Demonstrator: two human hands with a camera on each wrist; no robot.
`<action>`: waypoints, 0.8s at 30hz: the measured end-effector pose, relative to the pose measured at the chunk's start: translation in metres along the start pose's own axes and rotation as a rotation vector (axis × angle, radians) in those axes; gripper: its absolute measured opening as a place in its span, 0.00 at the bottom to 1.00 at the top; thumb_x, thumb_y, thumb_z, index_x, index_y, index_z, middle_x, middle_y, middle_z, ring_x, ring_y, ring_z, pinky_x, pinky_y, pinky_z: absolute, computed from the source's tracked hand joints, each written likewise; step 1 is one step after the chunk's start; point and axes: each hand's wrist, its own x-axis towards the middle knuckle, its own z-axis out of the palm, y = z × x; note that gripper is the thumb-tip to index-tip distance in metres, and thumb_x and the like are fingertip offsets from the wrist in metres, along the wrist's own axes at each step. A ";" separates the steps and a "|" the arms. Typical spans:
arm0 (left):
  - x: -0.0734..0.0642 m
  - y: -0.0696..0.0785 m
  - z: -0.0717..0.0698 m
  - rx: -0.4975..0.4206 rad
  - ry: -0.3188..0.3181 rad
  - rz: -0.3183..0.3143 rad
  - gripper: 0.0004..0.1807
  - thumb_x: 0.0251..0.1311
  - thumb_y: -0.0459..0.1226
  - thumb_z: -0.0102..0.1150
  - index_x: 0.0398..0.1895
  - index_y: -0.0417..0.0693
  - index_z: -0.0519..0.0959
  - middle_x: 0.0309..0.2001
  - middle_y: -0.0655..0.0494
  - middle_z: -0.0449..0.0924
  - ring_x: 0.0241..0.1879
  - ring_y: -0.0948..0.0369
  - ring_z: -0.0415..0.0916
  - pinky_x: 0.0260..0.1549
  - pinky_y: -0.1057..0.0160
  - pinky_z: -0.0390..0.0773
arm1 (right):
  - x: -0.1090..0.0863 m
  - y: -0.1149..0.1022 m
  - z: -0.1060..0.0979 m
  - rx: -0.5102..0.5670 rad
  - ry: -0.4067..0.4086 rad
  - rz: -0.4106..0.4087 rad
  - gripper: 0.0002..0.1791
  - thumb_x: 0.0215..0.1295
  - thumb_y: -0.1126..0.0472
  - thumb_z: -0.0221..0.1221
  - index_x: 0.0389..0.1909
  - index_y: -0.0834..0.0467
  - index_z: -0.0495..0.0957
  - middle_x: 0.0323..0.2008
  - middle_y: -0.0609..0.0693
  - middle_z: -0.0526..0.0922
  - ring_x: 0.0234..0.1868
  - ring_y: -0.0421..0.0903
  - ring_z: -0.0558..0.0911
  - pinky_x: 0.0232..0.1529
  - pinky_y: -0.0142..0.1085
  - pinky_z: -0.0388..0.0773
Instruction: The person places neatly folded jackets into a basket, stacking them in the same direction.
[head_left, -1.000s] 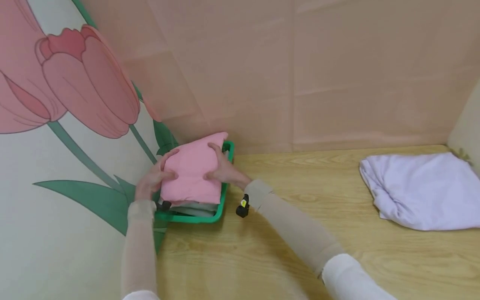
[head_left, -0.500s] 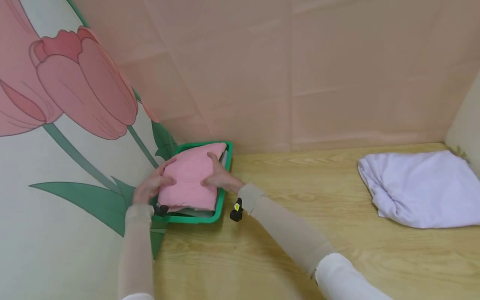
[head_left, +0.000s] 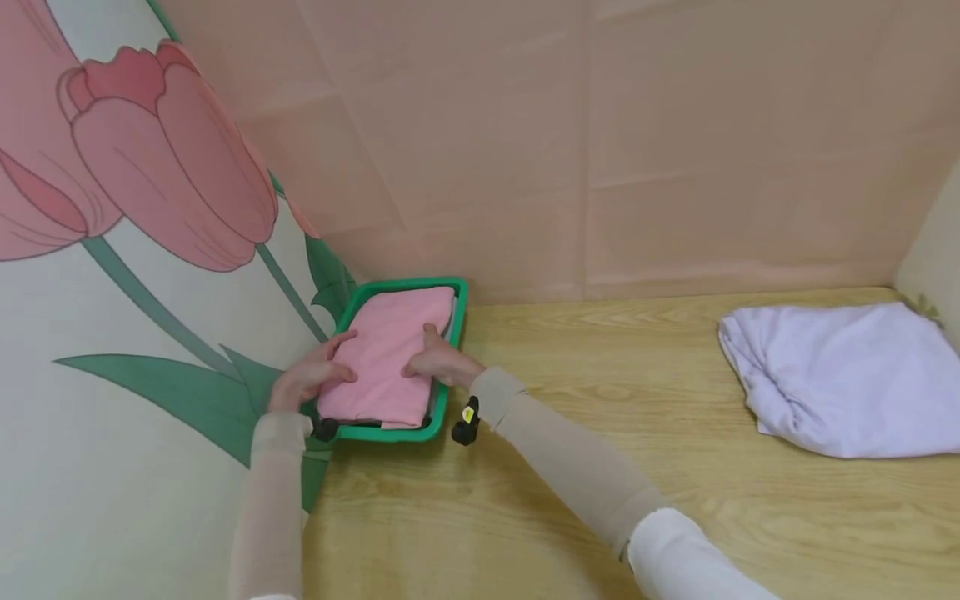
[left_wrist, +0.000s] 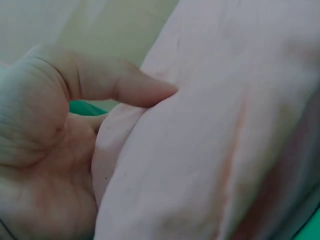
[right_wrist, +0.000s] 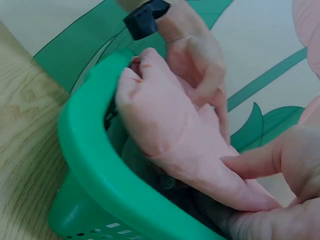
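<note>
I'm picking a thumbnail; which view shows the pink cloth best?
The head view: nearly the whole top of the pink cloth shows, framed by the green basket. The right wrist view shows its folded edge; the left wrist, a blurred close-up.

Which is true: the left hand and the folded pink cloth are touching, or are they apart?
Touching. The left wrist view shows the left hand pressing its thumb on the folded pink cloth.
</note>
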 end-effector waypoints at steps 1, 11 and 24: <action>0.001 0.001 0.001 -0.002 0.012 0.003 0.56 0.61 0.22 0.62 0.88 0.48 0.44 0.87 0.40 0.32 0.81 0.41 0.38 0.75 0.50 0.61 | 0.000 0.000 0.001 -0.004 0.011 -0.007 0.63 0.63 0.78 0.64 0.87 0.61 0.30 0.87 0.59 0.30 0.84 0.55 0.46 0.81 0.47 0.59; 0.001 0.016 0.008 0.179 0.148 0.044 0.55 0.58 0.27 0.65 0.86 0.39 0.47 0.85 0.34 0.43 0.81 0.39 0.45 0.80 0.34 0.47 | -0.002 0.000 0.004 -0.081 0.047 -0.021 0.63 0.63 0.76 0.62 0.86 0.60 0.26 0.87 0.59 0.28 0.84 0.56 0.47 0.83 0.48 0.55; -0.005 0.071 0.028 0.296 0.329 -0.053 0.52 0.72 0.40 0.63 0.88 0.42 0.41 0.86 0.37 0.46 0.83 0.37 0.46 0.79 0.33 0.53 | -0.024 -0.025 -0.016 -0.121 0.108 -0.011 0.58 0.71 0.59 0.68 0.88 0.57 0.36 0.88 0.58 0.39 0.87 0.56 0.43 0.85 0.54 0.47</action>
